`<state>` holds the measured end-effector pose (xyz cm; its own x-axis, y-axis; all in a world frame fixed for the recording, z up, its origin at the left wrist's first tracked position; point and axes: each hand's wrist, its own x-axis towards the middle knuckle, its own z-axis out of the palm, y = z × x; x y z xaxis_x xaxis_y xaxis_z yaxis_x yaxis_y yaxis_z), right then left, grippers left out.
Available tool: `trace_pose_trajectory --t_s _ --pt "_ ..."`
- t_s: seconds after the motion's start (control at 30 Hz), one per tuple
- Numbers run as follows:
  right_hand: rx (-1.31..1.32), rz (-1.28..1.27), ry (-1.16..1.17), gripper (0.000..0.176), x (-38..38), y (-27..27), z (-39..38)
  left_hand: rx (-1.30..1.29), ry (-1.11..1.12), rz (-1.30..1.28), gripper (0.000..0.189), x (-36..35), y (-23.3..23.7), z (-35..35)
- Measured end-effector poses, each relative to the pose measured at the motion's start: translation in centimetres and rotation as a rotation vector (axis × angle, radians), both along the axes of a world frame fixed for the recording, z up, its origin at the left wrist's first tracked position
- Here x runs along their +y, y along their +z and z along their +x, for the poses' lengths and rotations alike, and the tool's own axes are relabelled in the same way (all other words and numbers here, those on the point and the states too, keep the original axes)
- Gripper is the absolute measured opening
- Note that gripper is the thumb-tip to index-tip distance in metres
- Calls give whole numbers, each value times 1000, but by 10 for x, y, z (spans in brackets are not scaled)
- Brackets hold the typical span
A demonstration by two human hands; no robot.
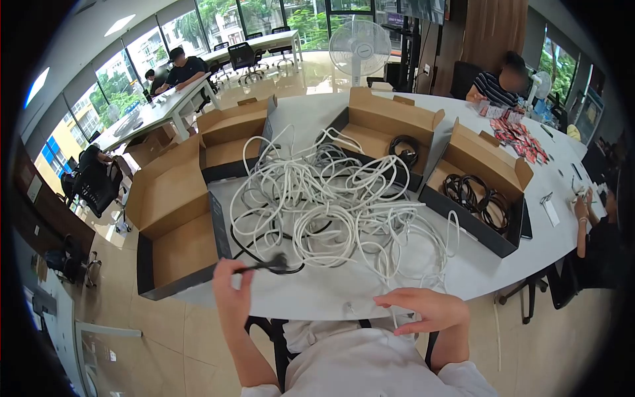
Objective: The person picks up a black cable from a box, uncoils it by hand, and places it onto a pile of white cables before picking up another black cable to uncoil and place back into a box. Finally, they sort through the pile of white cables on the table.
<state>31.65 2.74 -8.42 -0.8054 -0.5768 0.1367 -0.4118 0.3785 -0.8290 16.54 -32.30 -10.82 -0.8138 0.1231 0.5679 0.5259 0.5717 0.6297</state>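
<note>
Plainly, look down on the worktop [291, 299], near edge closest to the body. Find the tangle of white cables [291, 173] over its middle, beyond both hands. Around it, see the front-left box [145, 268] at the left edge, the back-left box [225, 173] and back-centre box [367, 132] towards the far edge, and the right box [463, 218] towards the right edge, all with lids raised. Note black coils [486, 205] in the last, and a smaller black coil [405, 151] in the back-centre one. At the near edge, find the right hand [433, 309] with thumb and fingers apart; cannot tell if touching the white strand [395, 317] between them. Towards the near-left corner, see the left hand [231, 281] pinched closed on the black cable [248, 269], nearer than the right to the front-left box. Trace its long axis rightward from the fingertips, roughly along the near edge, to a blurred thicker end [278, 263]. Read no brand or label on boxes or cables
</note>
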Motion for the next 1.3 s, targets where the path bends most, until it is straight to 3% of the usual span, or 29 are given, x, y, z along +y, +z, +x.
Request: trace_pose_trajectory --t_s 0.1,0.23,0.4,0.53,0.63,0.7,0.83,0.97,1.07,1.1,1.2,1.23,1.3 --pt "32 -59 10 64 2 -7 11 187 80 627 13 10 21 15" --pt "89 -22 12 65 -10 -7 30 166 -175 933 13 15 47 40" --pt "180 65 -2 68 -40 -18 42 -247 -765 1322 28 17 48 88" --pt "-49 -112 -13 75 -65 -25 32 -704 -1033 1547 43 48 16 117" --pt "-237 -325 -86 78 -77 -43 17 -1076 -1156 1601 52 71 -8 134" --pt "-373 -456 -117 75 -80 -62 7 -1122 -1275 1441 56 79 -15 141" --pt "-569 -736 -282 76 -79 -71 1 -958 -1581 1180 61 89 -25 138" --pt "-740 -1096 -375 68 -72 -75 -4 -864 -1620 1054 60 103 -31 138" --pt "-860 -1342 -320 68 -57 -76 -10 -964 -1601 1099 58 108 -39 144" --pt "-856 -1341 -461 46 -59 -61 -7 -996 -1695 1144 50 110 -41 144" --pt "-797 -1528 -200 27 -32 -77 -13 -1315 -1762 1382 32 110 -51 145" --pt "-717 -1481 -369 20 -36 -45 1 -1256 -1797 1387 34 110 -56 141" --pt "-629 -1485 -346 25 -26 -27 12 -1133 -1883 1386 38 116 -50 129"
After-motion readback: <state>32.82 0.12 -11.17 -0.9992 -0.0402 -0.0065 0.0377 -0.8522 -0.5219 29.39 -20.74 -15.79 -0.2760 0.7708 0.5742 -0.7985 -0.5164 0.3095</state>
